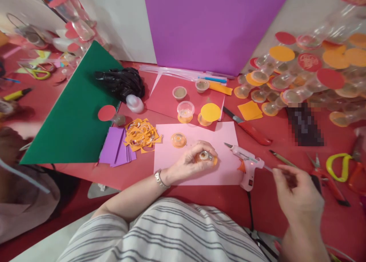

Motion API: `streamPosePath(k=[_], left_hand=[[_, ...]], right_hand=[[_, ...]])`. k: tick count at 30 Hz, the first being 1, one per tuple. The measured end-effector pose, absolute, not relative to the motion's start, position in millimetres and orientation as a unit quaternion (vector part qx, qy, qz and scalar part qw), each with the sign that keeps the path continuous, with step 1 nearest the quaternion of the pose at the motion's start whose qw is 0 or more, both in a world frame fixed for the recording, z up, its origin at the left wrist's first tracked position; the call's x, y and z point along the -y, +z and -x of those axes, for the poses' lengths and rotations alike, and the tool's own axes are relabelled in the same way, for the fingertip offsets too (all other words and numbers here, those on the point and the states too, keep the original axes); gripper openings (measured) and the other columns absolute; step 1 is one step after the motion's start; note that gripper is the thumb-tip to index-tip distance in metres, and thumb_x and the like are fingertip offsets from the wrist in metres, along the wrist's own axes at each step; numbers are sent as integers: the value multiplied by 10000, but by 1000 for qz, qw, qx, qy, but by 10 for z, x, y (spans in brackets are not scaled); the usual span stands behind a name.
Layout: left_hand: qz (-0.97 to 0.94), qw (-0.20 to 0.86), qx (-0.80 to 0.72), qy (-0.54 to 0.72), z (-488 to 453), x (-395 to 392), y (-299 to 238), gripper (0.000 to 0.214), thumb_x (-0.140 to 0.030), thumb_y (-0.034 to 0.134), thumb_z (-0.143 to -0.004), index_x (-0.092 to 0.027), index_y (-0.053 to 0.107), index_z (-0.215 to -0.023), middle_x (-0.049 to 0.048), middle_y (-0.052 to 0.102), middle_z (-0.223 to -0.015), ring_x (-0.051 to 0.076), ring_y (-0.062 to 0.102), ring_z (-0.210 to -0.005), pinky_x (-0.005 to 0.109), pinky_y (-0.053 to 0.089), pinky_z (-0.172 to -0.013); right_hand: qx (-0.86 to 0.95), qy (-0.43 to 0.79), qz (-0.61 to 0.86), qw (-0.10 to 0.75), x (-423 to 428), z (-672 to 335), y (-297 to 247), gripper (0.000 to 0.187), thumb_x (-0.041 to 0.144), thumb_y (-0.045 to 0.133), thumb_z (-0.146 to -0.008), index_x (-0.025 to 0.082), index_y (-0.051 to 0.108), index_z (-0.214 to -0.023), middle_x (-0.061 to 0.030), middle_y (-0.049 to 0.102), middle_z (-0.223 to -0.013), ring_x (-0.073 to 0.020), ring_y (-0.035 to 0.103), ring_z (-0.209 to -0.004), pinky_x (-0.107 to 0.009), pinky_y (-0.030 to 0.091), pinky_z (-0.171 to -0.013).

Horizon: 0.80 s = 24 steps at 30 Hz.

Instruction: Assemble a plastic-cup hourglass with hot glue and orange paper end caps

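Note:
My left hand (190, 165), with a watch at the wrist, is closed around a small clear plastic piece (204, 155) with an orange edge, above a pink sheet (168, 176). A white hot glue gun (247, 161) lies on its side at the sheet's right edge, nozzle toward my left hand. My right hand (300, 195) pinches the end of a glue stick (268, 168) that sticks out of the gun's back. Behind my left hand, an orange-and-clear disc (178, 140) rests on the sheet.
Orange paper scraps (141, 134) and purple cards (114, 147) lie left, beside a green board (74, 113). Small plastic cups (185, 110) stand behind the sheet. A red-handled cutter (254, 132), pliers (328, 186) and scissors (339, 166) lie right. Stacked plastic pieces (303, 79) rise behind. Another person (17, 201) sits left.

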State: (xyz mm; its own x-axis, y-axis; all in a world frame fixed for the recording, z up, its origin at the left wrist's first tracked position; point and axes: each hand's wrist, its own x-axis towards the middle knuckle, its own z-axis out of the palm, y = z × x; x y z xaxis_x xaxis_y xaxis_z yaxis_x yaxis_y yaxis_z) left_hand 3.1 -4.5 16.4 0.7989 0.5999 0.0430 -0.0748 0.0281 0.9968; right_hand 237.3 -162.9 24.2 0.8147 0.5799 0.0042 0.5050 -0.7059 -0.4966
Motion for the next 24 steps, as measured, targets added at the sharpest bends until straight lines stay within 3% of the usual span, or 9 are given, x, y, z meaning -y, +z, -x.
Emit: streamPosePath(k=[7,15,21,24], left_hand=[[-657,669,-236,255,-35,50,136,438,-566,486,-962,-163,651,-912,101,623,-954,213,593,-967,390,501,-930],[-661,652,-278,248,-7,72,119,466,-460,345,-1027,-139,681,-998,124,649,-1029,226,603,-1016,408,487,-976],[-606,698,-299,238,-2,100,88,412,-549,563,-926,-162,652,-1039,105,643,-1071,205,603,-968,362,509,-901],[-615,692,-282,250,-7,84,96,430,-572,532,-932,-162,663,-931,95,636,-986,200,594,-928,363,502,-894]], right_hand=[[276,183,922,201,1695,-2195,63,826,989,387,-530,233,565,-810,-126,693,-778,-298,665,-691,-407,493,-604],[346,163,904,192,1689,-2129,-25,700,884,451,-650,223,592,-832,-105,695,-731,-294,676,-681,-380,487,-581],[343,180,907,165,1710,-2216,-112,613,799,541,-621,227,605,-834,-101,702,-730,-283,674,-646,-343,460,-518],[328,156,915,175,1668,-2138,-58,607,799,476,-653,228,599,-817,-104,698,-725,-281,670,-650,-347,458,-541]])
